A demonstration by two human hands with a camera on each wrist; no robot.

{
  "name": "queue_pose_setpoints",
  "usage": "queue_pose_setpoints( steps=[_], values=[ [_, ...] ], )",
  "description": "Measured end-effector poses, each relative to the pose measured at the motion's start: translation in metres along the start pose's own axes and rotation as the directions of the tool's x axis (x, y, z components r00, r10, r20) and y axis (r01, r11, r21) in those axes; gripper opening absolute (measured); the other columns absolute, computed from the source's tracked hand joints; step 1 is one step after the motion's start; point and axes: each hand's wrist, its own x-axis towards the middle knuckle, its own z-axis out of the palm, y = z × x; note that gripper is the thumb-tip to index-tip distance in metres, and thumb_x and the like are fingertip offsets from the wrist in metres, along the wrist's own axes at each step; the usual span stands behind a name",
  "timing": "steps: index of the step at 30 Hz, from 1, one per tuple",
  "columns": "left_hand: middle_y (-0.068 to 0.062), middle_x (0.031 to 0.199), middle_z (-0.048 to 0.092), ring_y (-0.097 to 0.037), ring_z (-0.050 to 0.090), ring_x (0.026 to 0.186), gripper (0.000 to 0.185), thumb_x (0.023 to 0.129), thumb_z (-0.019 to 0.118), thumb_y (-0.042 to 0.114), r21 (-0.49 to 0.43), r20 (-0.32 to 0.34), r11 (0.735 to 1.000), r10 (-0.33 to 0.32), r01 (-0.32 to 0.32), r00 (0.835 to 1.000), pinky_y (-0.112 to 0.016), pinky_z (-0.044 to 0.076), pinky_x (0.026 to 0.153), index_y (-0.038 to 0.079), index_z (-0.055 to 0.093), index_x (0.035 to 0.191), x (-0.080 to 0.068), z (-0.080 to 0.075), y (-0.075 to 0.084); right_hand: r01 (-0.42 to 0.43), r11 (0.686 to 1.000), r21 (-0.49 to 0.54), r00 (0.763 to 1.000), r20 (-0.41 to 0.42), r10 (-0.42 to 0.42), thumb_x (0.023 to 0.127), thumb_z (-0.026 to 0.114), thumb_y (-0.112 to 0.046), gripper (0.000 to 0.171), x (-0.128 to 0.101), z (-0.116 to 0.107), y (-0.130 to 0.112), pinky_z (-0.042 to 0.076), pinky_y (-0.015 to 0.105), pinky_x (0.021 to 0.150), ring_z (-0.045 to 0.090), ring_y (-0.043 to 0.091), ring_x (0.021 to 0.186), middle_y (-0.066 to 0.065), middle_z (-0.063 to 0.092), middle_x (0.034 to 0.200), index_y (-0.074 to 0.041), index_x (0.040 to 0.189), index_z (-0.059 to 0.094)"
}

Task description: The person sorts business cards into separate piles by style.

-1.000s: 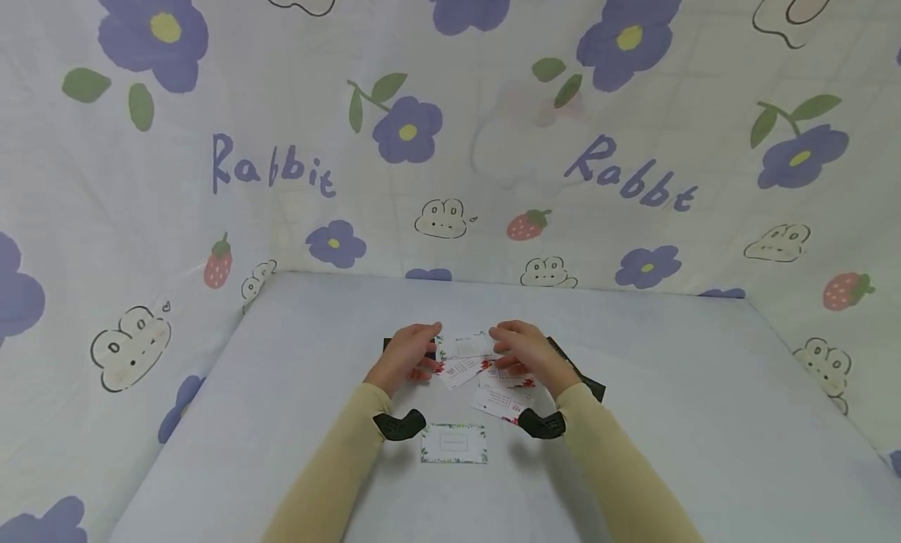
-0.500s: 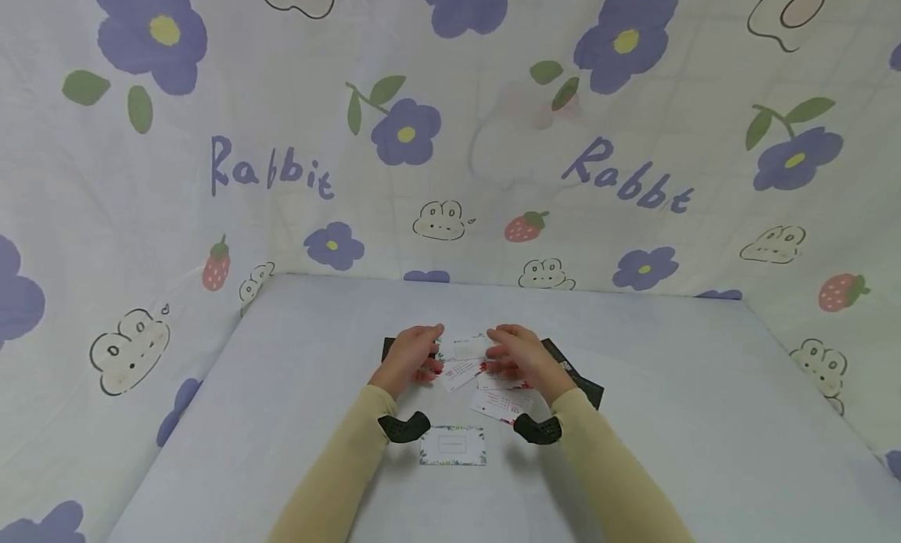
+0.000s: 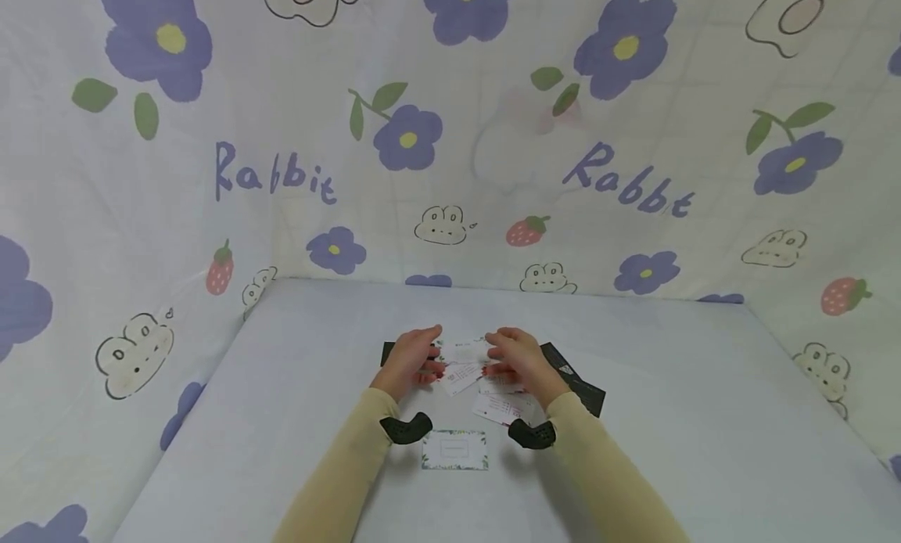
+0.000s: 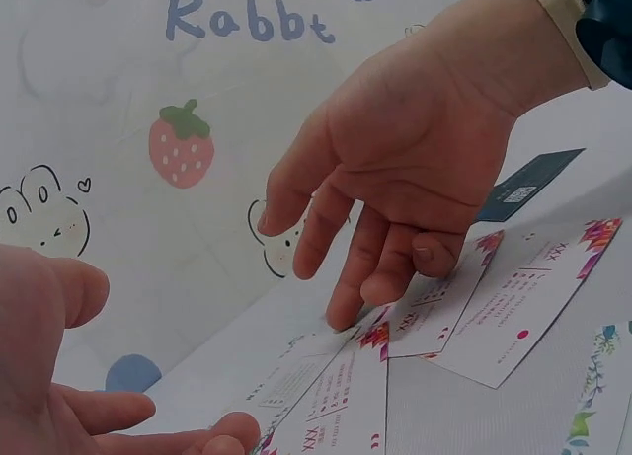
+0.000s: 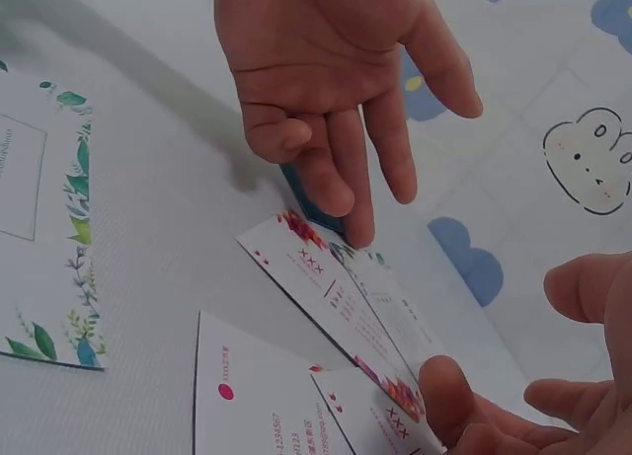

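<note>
A white business card with a leafy border (image 3: pixel 461 349) lies at the far end of a loose group, between my two hands. My left hand (image 3: pixel 408 363) is at its left end and my right hand (image 3: pixel 522 363) at its right end, fingers loosely bent. In the left wrist view, a fingertip of the right hand (image 4: pixel 415 159) reaches down to the card's edge; the right wrist view shows the left hand (image 5: pixel 326 80) doing likewise. Several red-flowered business cards (image 3: pixel 461 377) lie fanned just nearer, partly overlapping and partly under the right hand.
A single leafy-bordered card (image 3: pixel 454 450) lies closer to me, between the forearms. Black cards (image 3: pixel 590 396) lie right of the right hand, and another black card (image 3: pixel 388 352) shows behind the left. A patterned cloth (image 3: pixel 450 175) hangs behind the white table (image 3: pixel 281 324).
Both wrists have drawn slightly towards each other, the right hand a little left, uncovering more of the black cards. The cards stay about where they were; the head view shifts slightly.
</note>
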Motion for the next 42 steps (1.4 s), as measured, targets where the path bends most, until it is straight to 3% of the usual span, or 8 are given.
queue_pose_setpoints(
  steps=[8,19,28,35,39,42],
  values=[
    [-0.018,0.135,0.058,-0.016,0.065,0.078,0.063,0.102,0.054,0.049,0.012,-0.028,1.000,-0.009,0.009,1.000,-0.022,0.052,0.059,0.010,0.044,0.151,0.0036,0.0028,0.0000,0.010,0.999,0.033,0.999,-0.044,-0.008,0.102,0.055,-0.040,0.065,0.0042,0.0011,0.0028,0.047,0.029,0.079,0.068,0.018,0.080,0.019,0.060,0.140,-0.013,0.157,0.034],
    [-0.020,0.137,0.057,-0.016,0.063,0.077,0.064,0.103,0.054,0.045,-0.076,-0.020,0.997,-0.018,0.016,1.000,-0.022,0.048,0.057,0.008,0.038,0.154,0.0050,0.0035,-0.0008,-0.050,0.979,0.196,0.999,0.009,0.049,0.103,0.056,-0.039,0.063,0.0024,0.0042,0.0006,0.045,0.025,0.070,0.064,0.014,0.073,0.019,0.061,0.135,-0.013,0.155,0.034],
    [-0.019,0.139,0.057,-0.014,0.062,0.078,0.065,0.104,0.053,0.044,-0.095,-0.010,0.995,-0.038,0.037,0.999,-0.020,0.046,0.055,0.010,0.035,0.156,0.0039,0.0033,-0.0002,-0.102,0.963,0.251,0.994,0.052,0.092,0.102,0.058,-0.041,0.064,0.0007,0.0012,-0.0002,0.041,0.024,0.069,0.057,0.013,0.076,0.015,0.057,0.135,-0.013,0.155,0.036],
    [-0.018,0.143,0.053,-0.013,0.058,0.073,0.067,0.105,0.051,0.045,-0.075,0.013,0.996,-0.053,0.054,0.998,-0.021,0.044,0.055,0.008,0.032,0.157,0.0052,0.0040,-0.0012,-0.144,0.907,0.395,0.988,0.103,0.112,0.102,0.058,-0.039,0.059,-0.0038,-0.0034,-0.0015,0.039,0.020,0.061,0.049,0.009,0.070,0.005,0.059,0.108,-0.005,0.148,0.044],
    [-0.015,0.138,0.054,-0.013,0.057,0.071,0.066,0.104,0.051,0.046,-0.063,0.021,0.997,-0.050,0.052,0.999,-0.021,0.043,0.056,0.008,0.035,0.156,0.0040,0.0041,-0.0015,-0.149,0.907,0.393,0.987,0.107,0.116,0.102,0.058,-0.039,0.056,-0.0033,-0.0031,-0.0010,0.039,0.019,0.060,0.049,0.009,0.070,0.002,0.059,0.101,-0.001,0.143,0.050],
    [-0.011,0.123,0.055,-0.012,0.055,0.069,0.063,0.103,0.052,0.048,-0.066,0.033,0.996,-0.051,0.053,0.998,-0.021,0.042,0.054,0.006,0.042,0.149,0.0049,0.0050,-0.0026,-0.137,0.919,0.371,0.989,0.106,0.105,0.102,0.057,-0.037,0.054,-0.0036,-0.0015,-0.0003,0.038,0.019,0.059,0.048,0.009,0.069,0.001,0.058,0.098,0.001,0.140,0.052]
  ],
)
